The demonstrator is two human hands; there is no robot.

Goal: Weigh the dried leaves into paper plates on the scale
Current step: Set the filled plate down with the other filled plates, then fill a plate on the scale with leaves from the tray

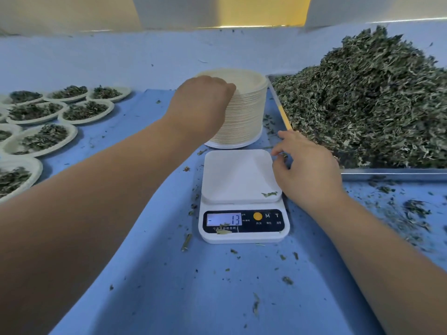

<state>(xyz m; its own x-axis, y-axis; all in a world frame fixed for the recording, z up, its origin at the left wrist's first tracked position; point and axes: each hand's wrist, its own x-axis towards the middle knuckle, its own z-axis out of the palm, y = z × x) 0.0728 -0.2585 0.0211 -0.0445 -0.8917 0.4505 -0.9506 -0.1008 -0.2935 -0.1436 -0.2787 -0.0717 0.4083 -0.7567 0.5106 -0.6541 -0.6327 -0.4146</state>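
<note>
Where blue cloth [217,286] lies leaf-littered, left hand [203,97] grips plate stack [246,117], right hand [307,165] slack beside scale [239,175], pale wall [108,52] behind

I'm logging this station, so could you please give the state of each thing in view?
Scale: on, reads minus 13, no plate.
Plate stack: upright, left hand grips its top.
Leaf pile: heaped in metal tray.
Filled plates: hold leaves.
Right hand: beside scale, grip unclear.
</note>
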